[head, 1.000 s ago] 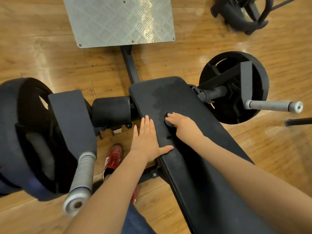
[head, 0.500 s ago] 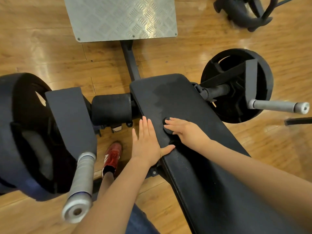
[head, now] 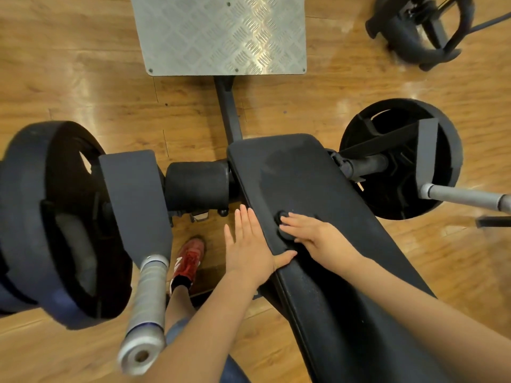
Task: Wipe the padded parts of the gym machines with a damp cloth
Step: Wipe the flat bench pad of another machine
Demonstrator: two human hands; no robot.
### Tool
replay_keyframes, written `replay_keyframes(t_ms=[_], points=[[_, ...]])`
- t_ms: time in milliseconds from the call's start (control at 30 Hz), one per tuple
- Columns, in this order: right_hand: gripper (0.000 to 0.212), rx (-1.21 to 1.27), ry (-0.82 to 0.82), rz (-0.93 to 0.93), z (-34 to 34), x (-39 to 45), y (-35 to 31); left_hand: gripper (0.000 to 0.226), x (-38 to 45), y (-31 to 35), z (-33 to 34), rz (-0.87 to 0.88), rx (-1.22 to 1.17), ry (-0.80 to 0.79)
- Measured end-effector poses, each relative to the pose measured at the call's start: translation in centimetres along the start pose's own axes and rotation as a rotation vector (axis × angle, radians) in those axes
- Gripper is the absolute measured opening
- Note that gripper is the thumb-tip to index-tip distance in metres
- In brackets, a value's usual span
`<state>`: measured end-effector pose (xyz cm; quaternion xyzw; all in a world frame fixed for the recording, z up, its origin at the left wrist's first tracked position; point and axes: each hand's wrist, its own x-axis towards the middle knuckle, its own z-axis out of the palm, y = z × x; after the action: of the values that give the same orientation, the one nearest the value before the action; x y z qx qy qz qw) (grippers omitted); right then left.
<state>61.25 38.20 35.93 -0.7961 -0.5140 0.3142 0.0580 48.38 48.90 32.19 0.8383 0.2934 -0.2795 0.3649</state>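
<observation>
The long black padded bench (head: 290, 172) runs from the centre down to the lower right, with a darker damp patch near its far end. My right hand (head: 323, 236) lies on the pad, its fingers stretched over a small dark cloth (head: 285, 234) and pressing it down. My left hand (head: 249, 250) is flat against the pad's left edge with straight fingers, the thumb resting on top of the pad. A black roller pad (head: 196, 186) sits just left of the bench.
Large black weight plates stand at the left (head: 55, 217) and right (head: 401, 158), each with a grey handle bar (head: 149, 313) (head: 464, 197) sticking out. A checkered metal footplate (head: 221, 34) lies ahead on the wooden floor. My red shoe (head: 189, 258) is below the roller.
My right hand and the cloth have slid a little toward me along the pad. My left hand stays at the pad's edge.
</observation>
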Motion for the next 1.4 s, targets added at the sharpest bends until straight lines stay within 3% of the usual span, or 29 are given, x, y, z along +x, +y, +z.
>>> replay_keyframes(t_ms=[233, 400, 700, 900, 967, 1067, 1167, 1300, 1400], points=[[0.043, -0.031, -0.055, -0.066, -0.8, 3.9, 0.0, 0.121, -0.3, -0.6, 0.5, 0.078, -0.189, 0.030], [0.041, -0.048, -0.002, 0.069, -0.4, 9.9, -1.0, 0.117, -0.6, -0.4, 0.4, 0.068, -0.175, 0.052], [0.044, 0.016, -0.188, -0.090, -0.9, 1.8, -0.7, 0.124, -0.7, -0.5, 0.9, 0.014, -0.282, 0.081], [0.043, 0.041, -0.146, -0.125, -1.0, 6.0, 0.1, 0.127, 0.0, -0.7, 1.0, 0.018, -0.311, 0.082], [0.043, -0.065, -0.168, -0.057, -0.8, 9.6, 0.4, 0.127, -0.1, -0.7, 1.2, 0.008, -0.345, 0.094], [0.041, 0.004, -0.023, 0.087, -0.7, 14.1, 1.5, 0.123, 0.1, -0.4, 1.0, -0.035, -0.403, 0.132], [0.040, -0.037, -0.005, 0.190, -1.6, 15.6, 3.4, 0.116, 1.2, 0.0, 0.4, -0.021, -0.374, 0.166], [0.041, -0.102, 0.051, 0.513, -3.8, 15.2, 7.4, 0.098, 2.8, 1.1, -0.5, 0.001, -0.241, 0.186], [0.036, -0.183, -0.002, 0.477, -3.5, 15.4, 6.1, 0.091, 3.6, 1.3, -0.6, 0.010, -0.159, 0.212]])
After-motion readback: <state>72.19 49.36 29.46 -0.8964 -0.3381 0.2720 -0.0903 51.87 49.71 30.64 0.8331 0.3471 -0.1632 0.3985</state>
